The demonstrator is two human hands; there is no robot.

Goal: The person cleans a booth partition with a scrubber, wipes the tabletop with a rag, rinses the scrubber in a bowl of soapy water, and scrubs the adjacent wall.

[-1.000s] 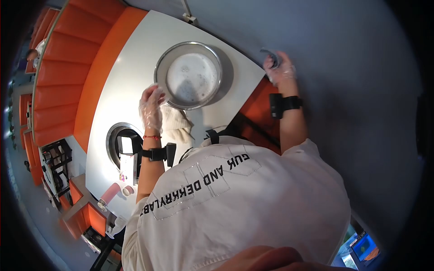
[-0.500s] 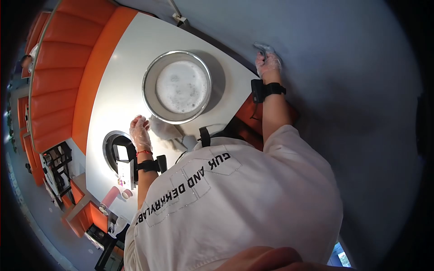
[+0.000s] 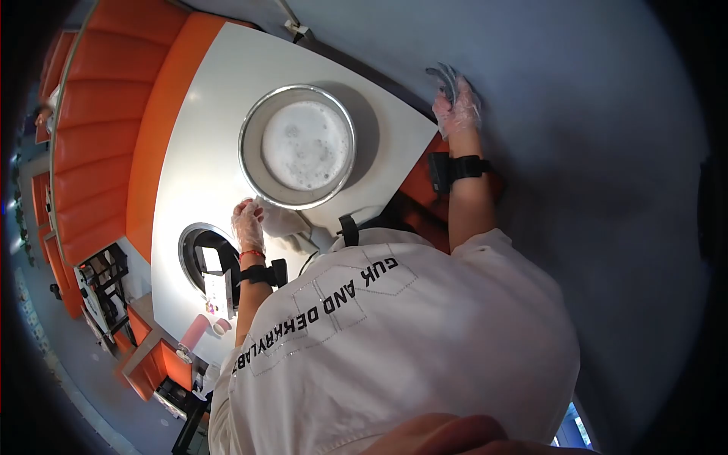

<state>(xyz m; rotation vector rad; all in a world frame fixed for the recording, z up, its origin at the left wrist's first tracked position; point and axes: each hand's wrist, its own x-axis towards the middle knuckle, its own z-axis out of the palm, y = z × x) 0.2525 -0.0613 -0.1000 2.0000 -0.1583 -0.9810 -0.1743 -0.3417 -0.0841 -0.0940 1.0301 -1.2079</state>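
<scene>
My right hand (image 3: 457, 110), in a clear plastic glove, is pressed against the grey wall with a dark grey cloth (image 3: 447, 80) under its fingers. Over the white table, my left hand (image 3: 248, 224), also gloved, has its fingers curled together; whether they hold anything is too small to tell. Just beside it lies a pale cloth (image 3: 282, 221), partly beneath the rim of a round metal basin (image 3: 350, 152). White foamy liquid (image 3: 305, 145) fills the basin.
A round opening (image 3: 186, 254) in the table has a white box (image 3: 218, 292) at its edge. Near it are a pink bottle (image 3: 195, 334) and a small cup (image 3: 221, 327). An orange bench (image 3: 106, 129) runs along the left; a person (image 3: 47, 112) is beyond it.
My right hand has shifted over the wall with the grey cloth, its fingers now more stretched out. My left hand has moved down, away from the basin's side to beside the pale cloth.
</scene>
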